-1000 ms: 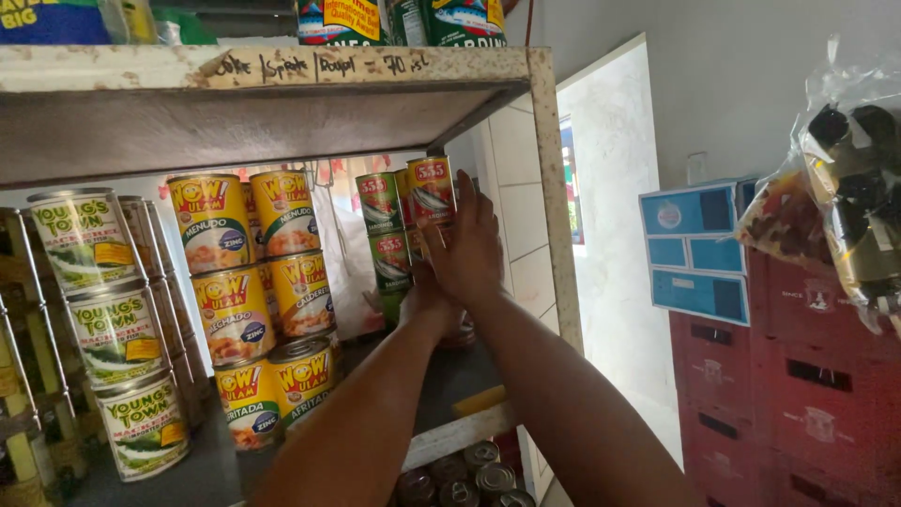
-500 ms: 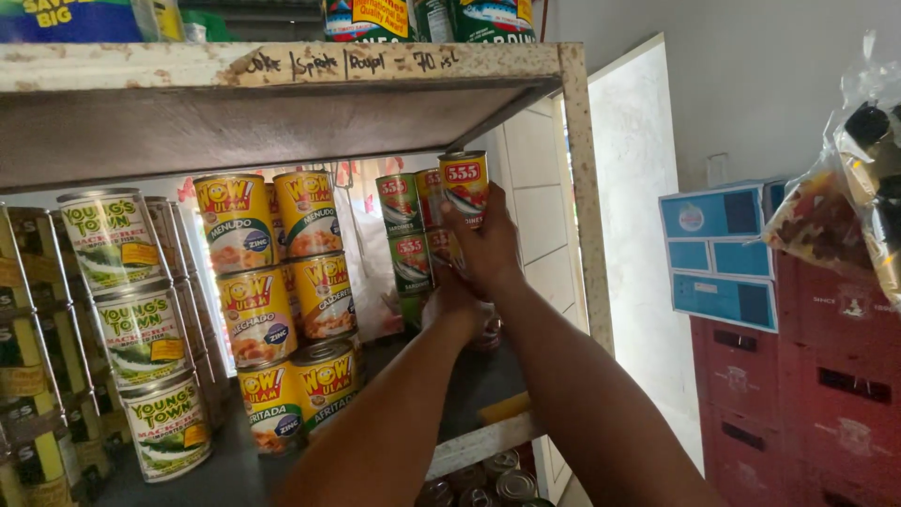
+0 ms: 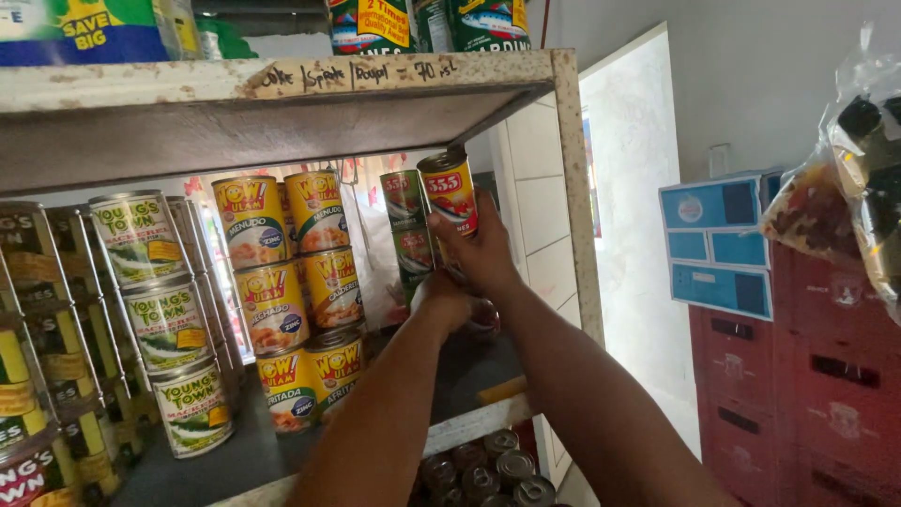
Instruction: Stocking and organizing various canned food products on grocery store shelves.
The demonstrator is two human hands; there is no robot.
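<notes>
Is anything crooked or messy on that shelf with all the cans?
Yes. The red can in the right hand tilts, with its top against the underside of the shelf above. The yellow cans stand in slightly leaning stacks. The upper shelf's front edge looks chipped and worn. Nothing looks spilled.

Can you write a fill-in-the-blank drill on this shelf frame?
1. The right hand holds a red-labelled tin can tilted just under the ____ metal shelf board.
2. The left hand sits directly ____ the right hand.
3. The yellow-labelled tin cans stand stacked ____ high.
4. The red plastic crates stand to the ____ of the shelf unit.

Missing words: upper; below; three; right
</notes>
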